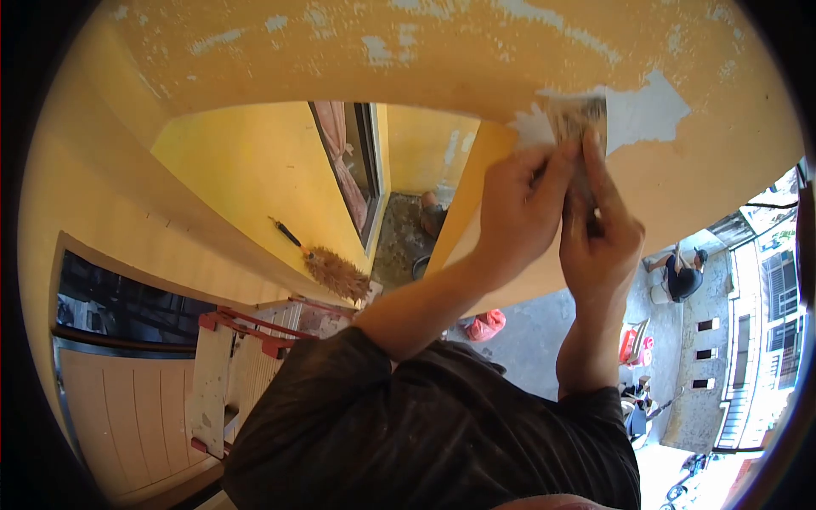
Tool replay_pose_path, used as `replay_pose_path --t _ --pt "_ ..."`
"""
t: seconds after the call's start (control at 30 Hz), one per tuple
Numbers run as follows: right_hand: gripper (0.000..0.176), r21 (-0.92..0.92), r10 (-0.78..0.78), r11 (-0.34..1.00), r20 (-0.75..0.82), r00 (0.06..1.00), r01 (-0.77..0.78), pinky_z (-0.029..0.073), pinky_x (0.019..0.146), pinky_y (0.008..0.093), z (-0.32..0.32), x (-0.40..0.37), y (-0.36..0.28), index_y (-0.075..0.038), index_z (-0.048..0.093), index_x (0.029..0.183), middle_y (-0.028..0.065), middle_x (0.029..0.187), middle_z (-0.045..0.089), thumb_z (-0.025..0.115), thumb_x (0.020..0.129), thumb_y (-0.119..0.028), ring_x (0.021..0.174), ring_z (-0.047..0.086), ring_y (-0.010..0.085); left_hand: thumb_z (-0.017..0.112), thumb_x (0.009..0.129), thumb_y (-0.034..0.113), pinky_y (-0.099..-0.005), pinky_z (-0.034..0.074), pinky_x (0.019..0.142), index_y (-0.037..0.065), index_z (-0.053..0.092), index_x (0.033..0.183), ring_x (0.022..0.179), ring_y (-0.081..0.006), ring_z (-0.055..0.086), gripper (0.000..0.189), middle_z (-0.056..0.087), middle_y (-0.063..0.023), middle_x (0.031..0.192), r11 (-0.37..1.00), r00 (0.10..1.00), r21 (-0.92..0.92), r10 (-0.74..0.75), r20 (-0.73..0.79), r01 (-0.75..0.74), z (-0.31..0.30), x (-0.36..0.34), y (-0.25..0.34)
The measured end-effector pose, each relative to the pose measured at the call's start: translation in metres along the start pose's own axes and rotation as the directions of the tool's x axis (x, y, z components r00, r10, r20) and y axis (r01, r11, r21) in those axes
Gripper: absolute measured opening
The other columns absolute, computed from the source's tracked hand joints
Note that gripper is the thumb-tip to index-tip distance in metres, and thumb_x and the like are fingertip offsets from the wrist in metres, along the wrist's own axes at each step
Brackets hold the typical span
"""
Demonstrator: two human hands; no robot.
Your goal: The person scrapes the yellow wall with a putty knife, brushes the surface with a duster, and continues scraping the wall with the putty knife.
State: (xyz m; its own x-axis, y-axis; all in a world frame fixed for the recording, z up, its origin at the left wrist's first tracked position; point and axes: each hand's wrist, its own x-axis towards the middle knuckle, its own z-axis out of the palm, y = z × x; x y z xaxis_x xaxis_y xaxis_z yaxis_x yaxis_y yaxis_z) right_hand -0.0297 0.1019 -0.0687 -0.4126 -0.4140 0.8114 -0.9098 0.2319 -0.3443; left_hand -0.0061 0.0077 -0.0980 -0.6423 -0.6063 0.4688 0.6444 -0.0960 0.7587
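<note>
Against the orange-yellow wall (pixel 463 76), both hands meet on a flat scraper (pixel 592 110), whose blade lies across a ragged pale grey patch (pixel 650 110). The right hand (pixel 603 242) has its fingers closed about the handle, one stretched toward the blade; the left hand (pixel 518 208) pinches the tool from the other side, fingers bent close around it, though its exact contact is partly hidden. Well to the left, a brown duster (pixel 336 272) with a black handle shows before another yellow wall, near a red-and-white ladder (pixel 212 382). Below, a red bag (pixel 484 325) rests on the grey floor (pixel 535 340); farther right, a person in dark clothing (pixel 684 276) is near a pale bucket (pixel 660 293).
</note>
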Motion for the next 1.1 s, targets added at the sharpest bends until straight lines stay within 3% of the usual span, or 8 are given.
replay_pose_path --t 0.07,0.13,0.37,0.53,0.77,0.87,0.93,1.1 --pt "0.044 -0.077 -0.101 0.992 -0.02 0.995 0.099 0.046 0.063 0.0189 0.001 0.0 0.004 -0.001 0.056 0.127 0.0149 0.105 0.068 0.052 0.085 0.012 0.079 0.055 0.0045 0.057 0.095 0.02 -0.023 0.032 0.045 -0.001 0.063 0.077 0.053 -0.0022 0.042 0.028 0.053 0.0013 0.055 0.999 1.0 0.035 0.007 -0.003 -0.007 0.001 -0.001 -0.005" --pt "0.044 0.015 0.096 0.995 -0.016 0.995 -0.095 0.052 0.073 0.0318 0.001 -0.001 -0.004 -0.001 0.061 0.12 0.0232 0.097 0.067 0.058 0.079 0.011 0.084 0.07 0.0253 0.057 0.095 0.02 -0.0225 0.033 0.046 -0.001 0.063 0.077 0.054 -0.0023 0.042 0.028 0.052 0.0018 0.056 0.997 0.998 -0.046 -0.059 -0.022 0.058 0.004 -0.003 0.004" --pt "0.045 0.046 0.18 0.983 0.004 0.984 -0.179 0.052 0.069 0.0299 -0.001 0.002 -0.007 -0.002 0.061 0.121 0.0221 0.094 0.068 0.058 0.078 0.012 0.078 0.069 0.0209 0.057 0.095 0.02 -0.0218 0.034 0.048 -0.002 0.063 0.078 0.056 -0.0024 0.043 0.028 0.054 0.0014 0.058 0.999 0.999 -0.026 -0.034 -0.004 0.034 0.003 0.001 -0.001" --pt "0.046 0.028 -0.048 0.998 -0.094 0.994 0.051 0.05 0.061 0.0259 0.003 0.003 0.005 -0.003 0.062 0.121 0.0201 0.086 0.068 0.059 0.078 0.012 0.063 0.064 0.0166 0.058 0.095 0.02 -0.021 0.033 0.048 -0.002 0.063 0.079 0.058 -0.0016 0.042 0.028 0.053 0.0019 0.059 0.994 0.998 -0.086 -0.063 0.001 0.063 0.005 0.0 -0.001" --pt "0.045 0.036 -0.04 0.998 -0.106 0.994 0.044 0.049 0.059 0.0258 0.005 0.005 0.003 -0.004 0.062 0.121 0.0196 0.085 0.068 0.059 0.078 0.011 0.06 0.062 0.0156 0.059 0.094 0.02 -0.021 0.033 0.047 -0.002 0.063 0.079 0.057 -0.0012 0.043 0.026 0.054 0.0022 0.059 0.994 0.998 -0.089 -0.065 -0.007 0.064 0.004 0.004 0.004" --pt "0.045 0.051 0.089 0.995 -0.01 0.996 -0.089 0.049 0.057 0.0254 0.0 0.004 -0.003 -0.004 0.062 0.121 0.019 0.085 0.068 0.059 0.079 0.01 0.059 0.061 0.0149 0.059 0.094 0.02 -0.0211 0.033 0.047 -0.002 0.064 0.078 0.055 -0.0012 0.043 0.027 0.054 0.003 0.058 0.999 0.999 -0.032 -0.021 -0.044 0.02 0.004 0.003 0.004" --pt "0.044 0.052 0.064 0.997 0.012 0.998 -0.064 0.045 0.059 0.0181 -0.001 0.002 -0.002 -0.002 0.056 0.128 0.0155 0.102 0.069 0.053 0.086 0.011 0.073 0.053 0.0042 0.06 0.094 0.02 -0.0212 0.033 0.046 -0.002 0.064 0.077 0.055 -0.0016 0.044 0.028 0.054 0.0025 0.058 0.998 0.999 -0.043 -0.047 -0.023 0.046 0.004 0.003 0.009" --pt "0.044 0.076 0.069 0.995 -0.012 0.998 -0.068 0.046 0.057 0.0214 0.0 0.003 0.0 -0.003 0.059 0.125 0.0168 0.093 0.069 0.057 0.083 0.01 0.066 0.058 0.0094 0.059 0.094 0.021 -0.0209 0.033 0.047 -0.001 0.064 0.078 0.055 -0.0017 0.044 0.028 0.054 0.0024 0.058 0.998 0.998 -0.036 -0.056 -0.011 0.055 0.004 0.004 0.007"
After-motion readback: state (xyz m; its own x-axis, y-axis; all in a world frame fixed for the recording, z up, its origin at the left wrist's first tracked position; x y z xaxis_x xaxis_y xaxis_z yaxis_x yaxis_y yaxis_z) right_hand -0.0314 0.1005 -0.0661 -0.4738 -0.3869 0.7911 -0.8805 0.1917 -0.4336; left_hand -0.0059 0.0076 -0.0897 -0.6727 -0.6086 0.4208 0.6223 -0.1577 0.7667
